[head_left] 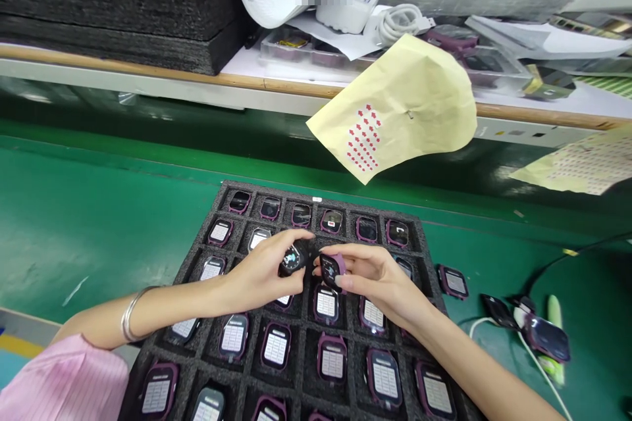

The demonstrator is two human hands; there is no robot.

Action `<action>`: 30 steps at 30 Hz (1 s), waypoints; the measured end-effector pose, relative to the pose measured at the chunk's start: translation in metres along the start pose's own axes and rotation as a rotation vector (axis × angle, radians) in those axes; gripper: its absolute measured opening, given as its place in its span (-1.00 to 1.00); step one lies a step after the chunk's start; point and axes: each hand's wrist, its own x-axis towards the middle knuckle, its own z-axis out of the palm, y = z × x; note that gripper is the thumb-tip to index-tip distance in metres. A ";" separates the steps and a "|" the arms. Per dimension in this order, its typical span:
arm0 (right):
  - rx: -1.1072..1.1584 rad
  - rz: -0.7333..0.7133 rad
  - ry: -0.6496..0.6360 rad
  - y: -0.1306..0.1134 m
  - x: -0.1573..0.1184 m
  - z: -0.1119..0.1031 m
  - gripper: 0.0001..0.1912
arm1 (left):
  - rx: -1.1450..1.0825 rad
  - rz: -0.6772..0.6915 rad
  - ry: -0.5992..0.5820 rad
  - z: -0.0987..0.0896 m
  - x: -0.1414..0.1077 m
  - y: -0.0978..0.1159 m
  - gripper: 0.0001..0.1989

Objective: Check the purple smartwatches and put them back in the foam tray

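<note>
Over the middle of a black foam tray (424,237), my left hand (269,270) is closed around a dark round watch (292,259) with a lit face. Close by on the right, my right hand (370,273) holds a purple-framed square watch (330,270) between thumb and fingers, its screen tilted to the left. The two watches are near each other but apart. Rows of square watches sit in the tray's compartments, many with white labels on their screens, such as a purple one (275,346) below my hands. The back row's watches (330,221) show dark screens.
A purple watch (453,281) lies right of the tray on the green mat (89,210). Further right are another watch (547,337), a green object and cables. Above, a shelf (291,95) carries stacked black foam (113,6), papers and a coiled cable; yellow sticker sheets (419,105) hang from it.
</note>
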 end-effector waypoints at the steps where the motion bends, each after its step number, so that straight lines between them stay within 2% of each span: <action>1: -0.004 -0.003 0.005 0.000 0.000 0.000 -0.64 | 0.042 0.023 -0.005 0.000 -0.001 0.000 -0.55; 9: 0.021 -0.057 -0.004 0.001 0.000 0.001 -0.66 | 0.107 0.038 0.040 0.000 -0.002 0.001 -0.52; 18: -0.009 -0.059 0.007 0.001 0.000 0.002 -0.69 | 0.068 -0.011 -0.033 -0.003 -0.001 0.004 -0.59; 25: -0.018 -0.086 -0.005 0.004 0.002 0.002 -0.67 | 0.071 0.019 0.017 -0.002 0.000 0.002 -0.54; 30: -0.023 -0.077 -0.032 0.006 0.002 0.000 -0.70 | 0.146 0.019 -0.049 -0.002 -0.001 -0.002 -0.59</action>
